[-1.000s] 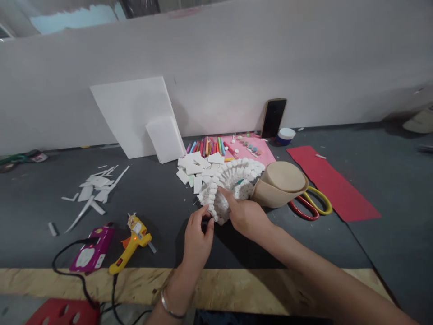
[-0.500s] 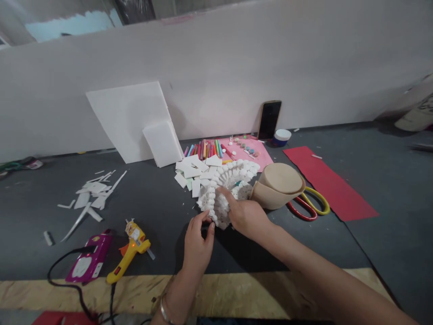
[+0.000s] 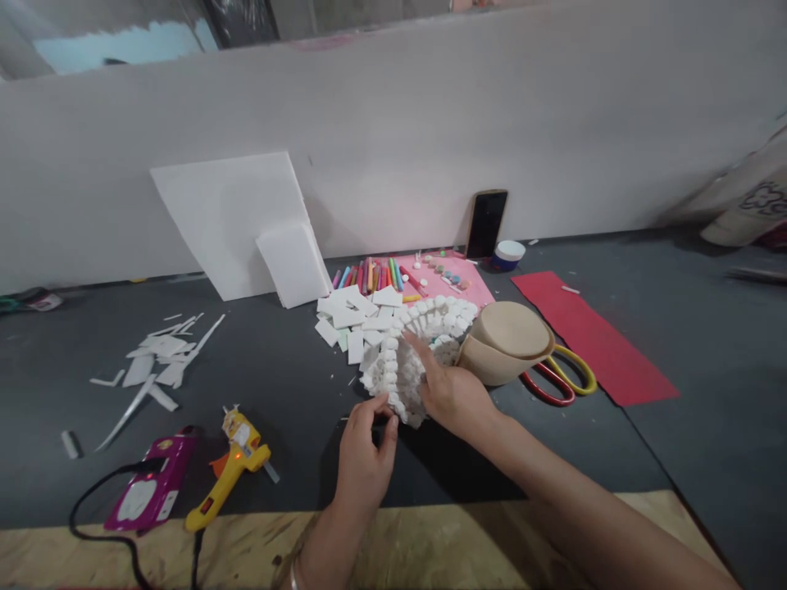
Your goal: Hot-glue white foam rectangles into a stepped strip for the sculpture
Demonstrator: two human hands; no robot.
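Note:
A white model made of many small foam blocks (image 3: 402, 365) lies in the middle of the dark table top (image 3: 276, 393). My right hand (image 3: 452, 393) grips its near right side, with the forefinger stretched across the blocks. My left hand (image 3: 366, 455) is just below the model's near edge, thumb and forefinger pinched together on something I cannot make out. A tan round foam tub (image 3: 510, 340) lies tilted against the model's right side.
Cut white foam squares (image 3: 350, 315) lie behind the model, with markers (image 3: 369, 274) and a pink sheet (image 3: 455, 279). A yellow glue gun (image 3: 230, 471) and purple box (image 3: 147, 492) lie left. Scissors (image 3: 562, 381), red sheet (image 3: 590, 336), phone (image 3: 485, 223), foam boards (image 3: 246, 221), scraps (image 3: 160, 360).
My left hand has drawn back a little from the model's edge and pinched shut. My right forefinger has slid further up over the blocks. The view has shifted slightly.

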